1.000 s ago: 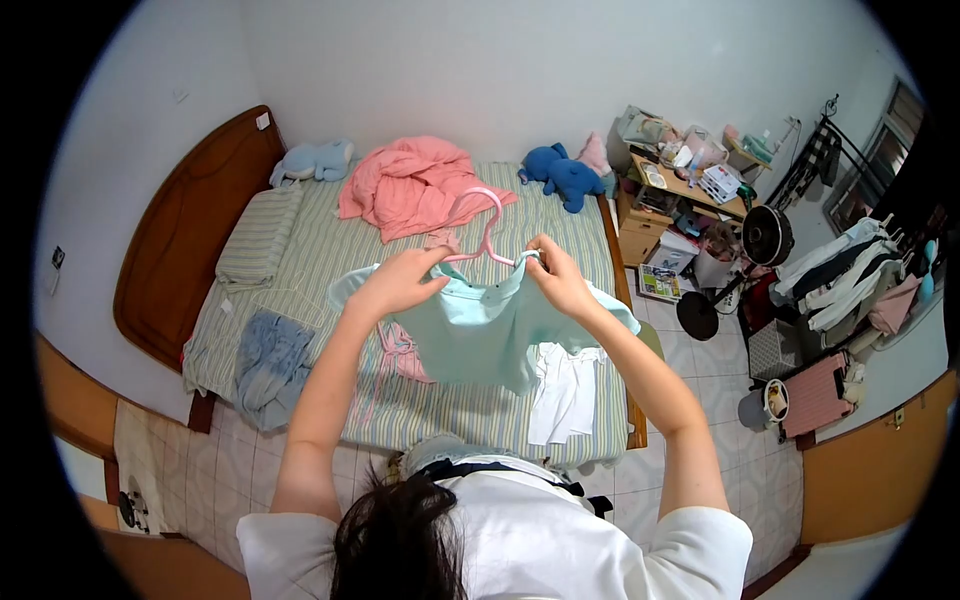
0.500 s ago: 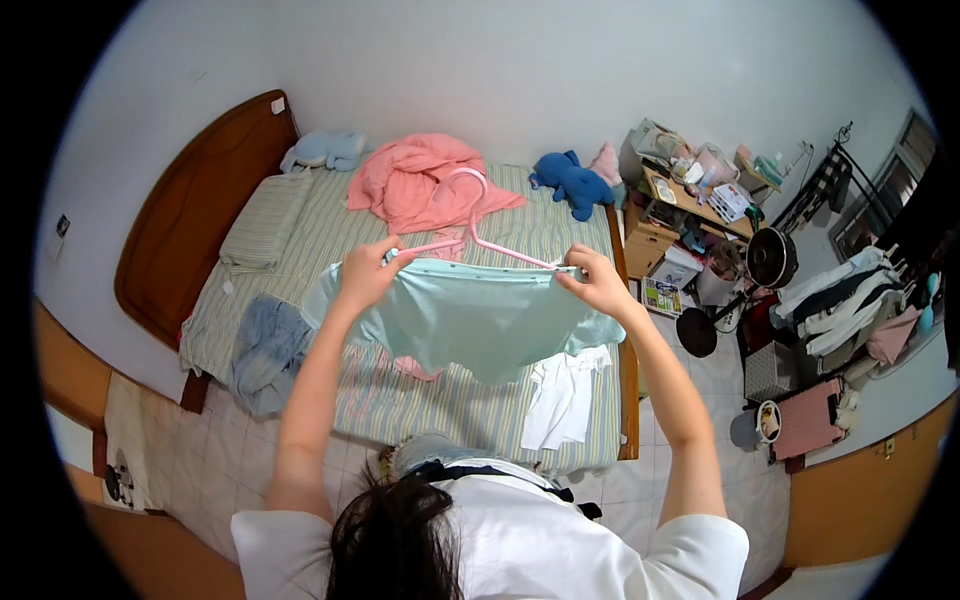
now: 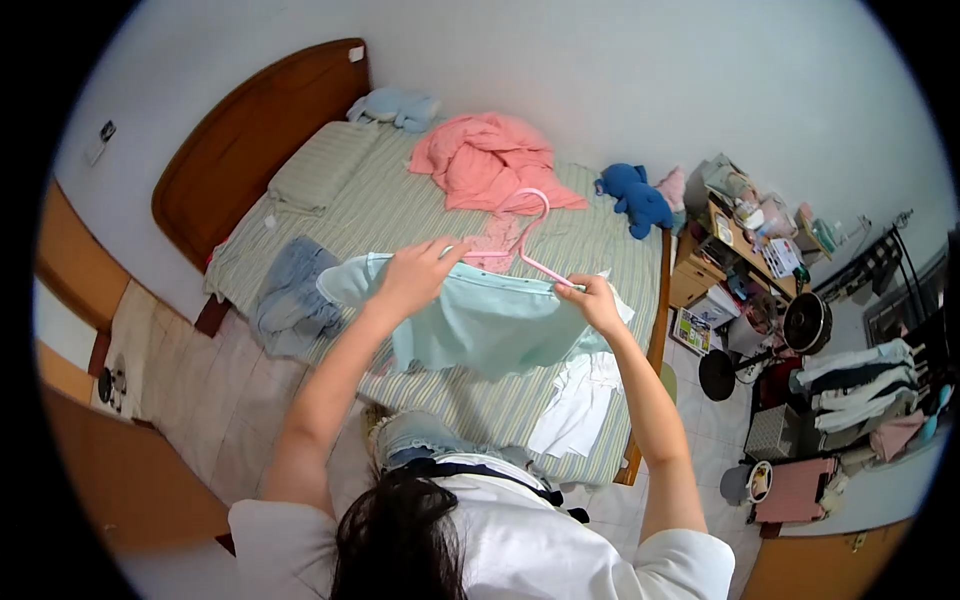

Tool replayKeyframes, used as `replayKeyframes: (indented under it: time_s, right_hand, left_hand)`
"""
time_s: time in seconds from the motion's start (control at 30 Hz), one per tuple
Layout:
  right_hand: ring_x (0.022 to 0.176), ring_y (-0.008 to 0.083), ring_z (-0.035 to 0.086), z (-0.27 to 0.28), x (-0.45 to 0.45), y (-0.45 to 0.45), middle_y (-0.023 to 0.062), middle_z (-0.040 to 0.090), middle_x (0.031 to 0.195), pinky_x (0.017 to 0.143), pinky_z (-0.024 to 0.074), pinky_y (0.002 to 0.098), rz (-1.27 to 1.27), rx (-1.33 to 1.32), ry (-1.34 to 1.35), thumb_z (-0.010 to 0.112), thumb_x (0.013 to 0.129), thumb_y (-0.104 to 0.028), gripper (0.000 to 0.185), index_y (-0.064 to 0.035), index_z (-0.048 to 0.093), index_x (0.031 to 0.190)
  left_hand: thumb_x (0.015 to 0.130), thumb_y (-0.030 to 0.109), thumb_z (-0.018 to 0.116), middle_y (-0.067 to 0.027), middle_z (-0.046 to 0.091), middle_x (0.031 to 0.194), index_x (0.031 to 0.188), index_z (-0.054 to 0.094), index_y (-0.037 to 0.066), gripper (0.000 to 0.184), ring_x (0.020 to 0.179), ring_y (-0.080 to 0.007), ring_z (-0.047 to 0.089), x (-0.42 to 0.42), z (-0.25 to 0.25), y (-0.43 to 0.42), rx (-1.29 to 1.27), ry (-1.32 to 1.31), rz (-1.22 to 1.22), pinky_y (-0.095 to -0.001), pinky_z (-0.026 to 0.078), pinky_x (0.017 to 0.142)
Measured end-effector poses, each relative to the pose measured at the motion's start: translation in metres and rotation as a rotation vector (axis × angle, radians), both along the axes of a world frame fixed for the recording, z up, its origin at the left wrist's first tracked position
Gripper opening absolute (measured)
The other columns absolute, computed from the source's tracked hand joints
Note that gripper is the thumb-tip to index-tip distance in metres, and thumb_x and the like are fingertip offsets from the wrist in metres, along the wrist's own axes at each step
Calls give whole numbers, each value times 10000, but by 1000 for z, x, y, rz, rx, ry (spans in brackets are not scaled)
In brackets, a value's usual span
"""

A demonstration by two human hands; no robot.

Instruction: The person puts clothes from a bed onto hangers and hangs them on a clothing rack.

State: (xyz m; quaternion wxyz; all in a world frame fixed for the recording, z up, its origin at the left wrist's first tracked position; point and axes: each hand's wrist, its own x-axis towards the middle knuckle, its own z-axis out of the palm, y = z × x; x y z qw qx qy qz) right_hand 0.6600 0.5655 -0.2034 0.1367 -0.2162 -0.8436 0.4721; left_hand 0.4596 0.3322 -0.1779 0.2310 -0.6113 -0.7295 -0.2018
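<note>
A pale mint-green garment is stretched out in front of me above the bed, its edge with small dark dots running along the top. Out of that edge rises a pink clothes hanger, its hook pointing up and its two arms reaching toward my hands. My left hand is closed on the garment's upper edge at the hanger's left end. At the other end, my right hand pinches the edge together with the hanger arm. Fabric hangs loosely below both hands; the hanger's tips are hidden by the fingers.
On the striped bed lie blue jeans, a white garment, a pink blanket and a blue plush toy. To the right stand a cluttered desk, a fan and a rack of hanging clothes.
My view has turned, so the bed appears tilted. The left hand has moved inward along the edge, nearer the right hand, and the garment's left end now sticks out past it.
</note>
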Motion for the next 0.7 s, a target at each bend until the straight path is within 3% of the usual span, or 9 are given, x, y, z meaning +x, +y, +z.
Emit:
replayKeyframes:
  time_s: [0.1, 0.2, 0.27, 0.4, 0.5, 0.67, 0.7]
  right_hand:
    - [549, 50, 435, -8, -24, -17, -25, 515, 566, 494, 333, 240, -11, 27, 40, 676, 782, -234, 210, -28, 659, 751]
    - [521, 78, 449, -16, -59, -43, 7, 514, 536, 486, 341, 263, -31, 115, 74, 698, 750, -259, 220, -40, 673, 746]
    - [494, 123, 484, -16, -83, -59, 62, 517, 507, 489, 366, 300, -75, 166, 48, 720, 710, -325, 263, -67, 685, 751]
    - [499, 126, 491, -25, -128, -82, 58, 538, 529, 497, 382, 296, -56, 134, 108, 722, 708, -325, 267, -66, 684, 760]
    - [523, 122, 507, -26, -167, -104, 47, 563, 557, 519, 394, 285, -46, 60, 158, 722, 714, -291, 242, -57, 677, 757]
    - [657, 113, 547, -27, -236, -150, 52, 614, 683, 606, 410, 264, -5, -100, 287, 706, 737, -239, 198, -51, 665, 784]
    - [720, 134, 535, -26, -251, -158, 58, 588, 753, 657, 415, 271, 44, -103, 305, 690, 743, -214, 213, -62, 646, 885]
  left_hand:
    - [667, 30, 537, -75, 519, 1025, 1176, 484, 110, 517, 836, -268, 563, -14, -11, -11, -75, 88, 64, -364, 472, 692]
    - [683, 32, 536, -79, 500, 1060, 1187, 477, 84, 510, 910, -269, 532, -33, -14, -26, -137, 66, 88, -371, 456, 746]
    - [704, 51, 544, -75, 492, 1094, 1189, 470, 77, 491, 937, -286, 517, -50, -9, -43, -41, -53, 36, -385, 442, 773]
    - [784, 151, 561, -72, 544, 1055, 1154, 488, 73, 385, 915, -306, 530, -104, 0, -82, 185, -321, -39, -398, 371, 877]
    - [799, 210, 590, -96, 580, 991, 1056, 533, 48, 310, 890, -304, 541, -161, 5, -120, -6, -387, 73, -385, 405, 812]
    - [767, 258, 631, -100, 585, 799, 889, 580, 49, 248, 768, -294, 557, -251, -5, -156, 3, -373, 55, -386, 430, 648]
    - [760, 263, 638, -97, 580, 767, 863, 583, 49, 243, 746, -294, 559, -264, -2, -161, -5, -400, 62, -388, 430, 619]
